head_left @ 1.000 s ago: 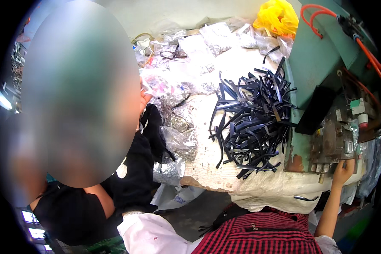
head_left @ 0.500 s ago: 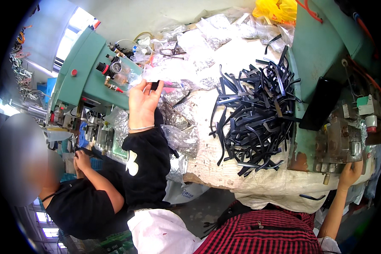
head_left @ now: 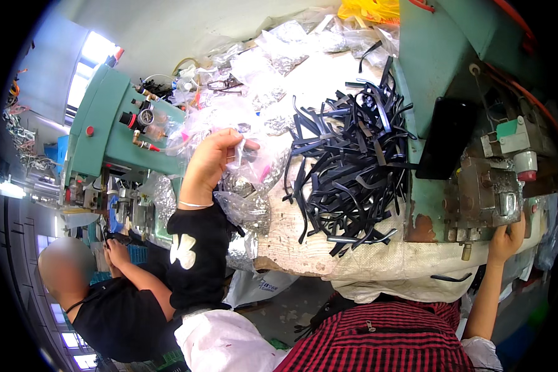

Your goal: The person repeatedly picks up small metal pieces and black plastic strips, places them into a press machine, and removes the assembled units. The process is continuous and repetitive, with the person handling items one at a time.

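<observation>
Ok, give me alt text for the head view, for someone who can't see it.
A person's left hand pinches a clear plastic bag over a cluttered table, while the right hand is at the metal block of a green machine. Between them lies a heap of slim dark strips; on the left, a co-worker in black is near another green machine.

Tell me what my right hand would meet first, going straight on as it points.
The right hand would likely meet the grimy metal block first; it seems close under the block's lower edge, though depth is unclear.
</observation>
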A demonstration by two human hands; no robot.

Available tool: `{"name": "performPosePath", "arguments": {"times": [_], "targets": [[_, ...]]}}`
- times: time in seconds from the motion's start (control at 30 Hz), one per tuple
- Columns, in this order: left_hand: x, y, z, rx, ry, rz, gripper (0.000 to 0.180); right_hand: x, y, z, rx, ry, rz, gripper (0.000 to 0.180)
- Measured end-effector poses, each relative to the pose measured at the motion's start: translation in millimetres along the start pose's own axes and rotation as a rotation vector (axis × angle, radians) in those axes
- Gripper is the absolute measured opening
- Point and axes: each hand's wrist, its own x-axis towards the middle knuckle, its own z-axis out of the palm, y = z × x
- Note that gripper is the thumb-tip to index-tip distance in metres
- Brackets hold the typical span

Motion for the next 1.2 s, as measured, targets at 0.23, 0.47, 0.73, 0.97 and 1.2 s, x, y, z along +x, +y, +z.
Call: {"name": "performPosePath", "arguments": {"times": [0.23,0.47,0.73,0.97,1.2], "targets": [[59,-74,-32,0.452,0.303,0.030,0.014,16,-24,-2,0.002,0.002,-0.087,0.018],[29,-54,35,0.797,0.985,0.660,0.014,17,-34,2,-0.033,0.037,-0.115,0.025],[-15,-139,77,0.838,0.769,0.599,0.050,34,-60,-1,0.086,0.033,-0.187,0.014],[46,-108,49,-0.049,0.641,0.220,0.019,41,-65,-3,0.162,0.027,-0.170,0.008],[53,-100,20,1.008,0.839,0.202,0.035,43,-72,-1,0.168,0.070,-0.166,0.010]]}}
